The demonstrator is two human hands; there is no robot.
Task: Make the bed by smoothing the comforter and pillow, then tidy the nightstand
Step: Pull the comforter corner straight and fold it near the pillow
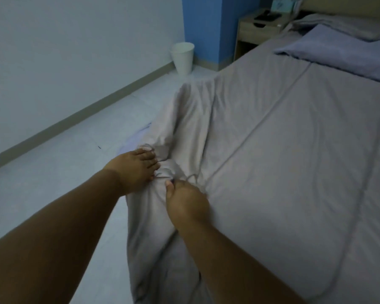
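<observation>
A grey comforter [283, 150] covers the bed and hangs over its left side in loose folds. My left hand [134, 167] grips a bunched fold of that hanging edge, fingers curled into the cloth. My right hand [184, 202] is closed on the same bunch just to the right, thumb up. A bluish-grey pillow [338, 49] lies at the head of the bed, top right, with a second grey pillow [342, 25] behind it. The wooden nightstand [255, 31] stands beyond the bed's far left corner, with dark small items on top.
A white waste bin [183, 58] stands on the pale tiled floor [64, 172] by the blue wall section. A light grey wall with a skirting board runs along the left. A pale sheet edge [132, 143] shows under the comforter near my left hand.
</observation>
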